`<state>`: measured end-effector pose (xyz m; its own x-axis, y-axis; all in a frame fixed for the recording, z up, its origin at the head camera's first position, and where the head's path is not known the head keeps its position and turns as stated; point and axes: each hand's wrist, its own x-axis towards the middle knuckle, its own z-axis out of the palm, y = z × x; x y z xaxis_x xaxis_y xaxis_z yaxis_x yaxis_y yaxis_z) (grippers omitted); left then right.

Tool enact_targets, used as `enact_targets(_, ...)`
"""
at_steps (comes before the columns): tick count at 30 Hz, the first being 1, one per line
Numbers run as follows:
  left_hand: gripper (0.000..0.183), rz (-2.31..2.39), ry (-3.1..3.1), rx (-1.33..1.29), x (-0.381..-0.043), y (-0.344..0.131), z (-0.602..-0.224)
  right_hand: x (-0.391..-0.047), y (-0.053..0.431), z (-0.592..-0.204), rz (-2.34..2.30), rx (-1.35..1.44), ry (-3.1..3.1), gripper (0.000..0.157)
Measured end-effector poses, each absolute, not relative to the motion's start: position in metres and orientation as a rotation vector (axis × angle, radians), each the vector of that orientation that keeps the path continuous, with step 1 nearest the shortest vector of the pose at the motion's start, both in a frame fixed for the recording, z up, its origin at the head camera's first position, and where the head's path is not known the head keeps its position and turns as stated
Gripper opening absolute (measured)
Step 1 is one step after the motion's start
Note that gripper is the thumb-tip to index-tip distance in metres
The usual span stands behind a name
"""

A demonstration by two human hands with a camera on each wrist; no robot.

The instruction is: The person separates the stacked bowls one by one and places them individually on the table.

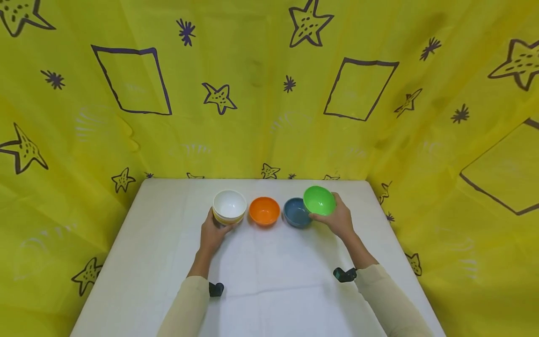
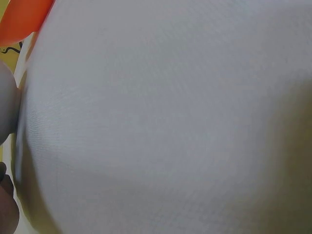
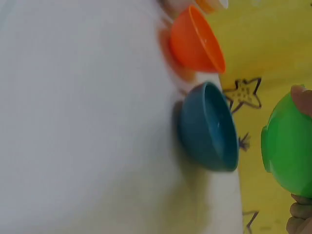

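My left hand (image 1: 212,234) grips a stack at the left of the row, thumb at its near side. On top of that stack is a white bowl (image 1: 229,204), with a yellow bowl (image 1: 229,221) showing beneath it. In my right hand (image 1: 338,218) is a green bowl (image 1: 319,200), raised off the table and tilted, pinched between thumb and fingers. It overlaps the right rim of a dark blue bowl (image 1: 294,213), which stands upright on the table. The right wrist view shows the green bowl (image 3: 291,146) beside the blue bowl (image 3: 207,126), apart from it.
An orange bowl (image 1: 264,211) stands upright between the stack and the blue bowl. All are near the back of a white-covered table (image 1: 269,271). Yellow curtains (image 1: 252,131) with drawn stars and squares enclose the table's back and sides.
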<state>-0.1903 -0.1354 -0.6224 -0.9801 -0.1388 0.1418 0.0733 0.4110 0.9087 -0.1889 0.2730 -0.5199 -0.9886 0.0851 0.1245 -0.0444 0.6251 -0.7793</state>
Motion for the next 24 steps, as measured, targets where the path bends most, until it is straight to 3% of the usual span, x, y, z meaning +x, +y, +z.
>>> enact_targets(10,0.101,-1.600,-2.473,0.040,-0.193,-0.137,-0.625,-0.189,0.313,-0.546,1.232,-0.273,-2.746,0.098)
enact_targets(24,0.102,-1.611,-2.464,0.045,-0.192,-0.136,-0.621,-0.187,0.322,-0.580,1.269,-0.404,-2.764,0.101)
